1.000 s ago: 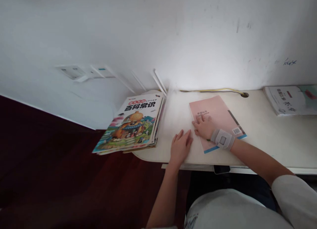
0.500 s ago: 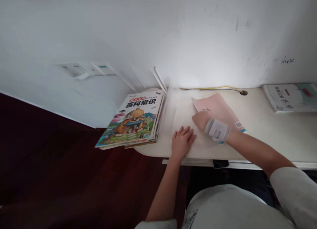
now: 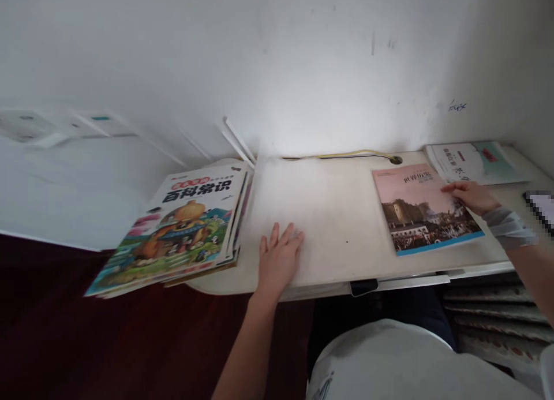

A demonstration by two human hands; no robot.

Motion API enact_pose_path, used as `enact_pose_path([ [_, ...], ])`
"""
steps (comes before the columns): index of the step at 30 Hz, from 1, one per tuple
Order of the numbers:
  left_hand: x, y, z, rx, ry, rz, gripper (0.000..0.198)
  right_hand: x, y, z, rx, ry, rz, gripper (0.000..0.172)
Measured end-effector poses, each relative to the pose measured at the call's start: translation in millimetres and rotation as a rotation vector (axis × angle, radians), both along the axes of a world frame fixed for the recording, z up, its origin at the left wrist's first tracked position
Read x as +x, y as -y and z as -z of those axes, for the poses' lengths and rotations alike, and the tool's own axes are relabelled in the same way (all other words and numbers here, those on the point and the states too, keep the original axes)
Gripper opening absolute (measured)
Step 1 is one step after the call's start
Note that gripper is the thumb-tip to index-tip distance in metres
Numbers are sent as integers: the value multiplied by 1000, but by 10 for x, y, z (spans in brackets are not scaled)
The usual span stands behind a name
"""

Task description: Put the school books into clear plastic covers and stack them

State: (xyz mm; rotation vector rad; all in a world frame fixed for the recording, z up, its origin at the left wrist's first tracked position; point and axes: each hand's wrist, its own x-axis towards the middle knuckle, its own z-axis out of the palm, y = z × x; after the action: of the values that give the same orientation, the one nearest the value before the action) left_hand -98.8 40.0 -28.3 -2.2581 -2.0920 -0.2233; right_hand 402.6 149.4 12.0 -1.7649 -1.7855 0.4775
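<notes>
My left hand (image 3: 279, 255) lies flat and open on the white desk (image 3: 329, 215), fingers stretched out, just right of a stack of picture books (image 3: 182, 227). My right hand (image 3: 471, 195), with a grey band on its wrist, rests on the right edge of a pink book (image 3: 424, 215) whose front cover shows a town picture. That book lies face up on the right half of the desk. The right hand's fingers lie along the cover's edge, holding nothing.
A white booklet (image 3: 471, 160) lies at the desk's far right corner. A yellow cable (image 3: 346, 154) runs along the wall to a hole in the desk. The book stack overhangs the desk's left end above dark red floor. A phone (image 3: 363, 286) pokes out under the front edge.
The pink book has been turned over from its back cover to its front and moved to the right. My right hand went right with it. My left hand stayed flat.
</notes>
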Motion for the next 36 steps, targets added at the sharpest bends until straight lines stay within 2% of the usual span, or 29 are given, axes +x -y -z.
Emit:
enact_pose_path([
  [2,-18,-10,-28,-1,-34,4,37,78,149,137,-46,176,-6,26],
  [4,72,-25,-87,36,-46,-3,38,13,265,140,62,346,21,31],
  [6,310,-54,-165,93,-28,-1,39,-219,341,72,193,437,0,38],
  [8,675,-95,-229,114,-2,54,42,-601,366,8,241,495,-179,45],
  [12,1400,-172,-220,-10,-15,288,52,-1428,252,57,77,561,-534,64],
  [14,1563,-206,-159,-77,-24,324,59,-1653,154,150,-6,562,-568,70],
  [16,1575,-236,-89,-137,-21,320,63,-1705,78,240,-46,548,-552,70],
  [21,1421,-256,20,-163,-3,306,62,-1542,50,336,-45,487,-511,65],
  [26,1412,-259,40,-153,3,305,62,-1467,55,342,-21,528,-485,67],
  [28,1403,-261,37,-150,2,310,61,-1313,76,362,-7,552,-468,65],
  [30,1402,-251,27,-146,-2,302,61,-1017,151,394,-17,578,-361,61],
  [33,1489,-210,6,-119,-4,298,55,-425,371,454,-58,618,-25,59],
  [34,1551,-192,1,-100,3,323,52,-242,460,471,-74,625,62,57],
  [36,1705,-159,-2,-67,37,417,49,27,632,496,-54,620,138,51],
])
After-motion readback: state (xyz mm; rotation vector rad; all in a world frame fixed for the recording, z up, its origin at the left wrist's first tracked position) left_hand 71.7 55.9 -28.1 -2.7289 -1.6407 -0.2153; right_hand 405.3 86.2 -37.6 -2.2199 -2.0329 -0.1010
